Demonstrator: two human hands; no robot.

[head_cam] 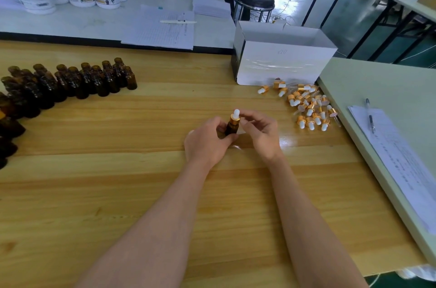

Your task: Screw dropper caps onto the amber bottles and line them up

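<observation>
Left grip (207, 143) clasps the amber bottle (232, 128); right grip (259, 131) pinches its dropper cap (235, 118). Best keep it square and twist gently.

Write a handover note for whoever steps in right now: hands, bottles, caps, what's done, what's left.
Left hand grips one amber bottle over the table. Right hand pinches the dropper cap on its neck; tightness unclear.
Uncapped bottles stand grouped at far left; loose caps lie piled at right by the white box.
Done: no finished bottle clearly in view.
Left: finish this one, line it up, cap the rest.
</observation>
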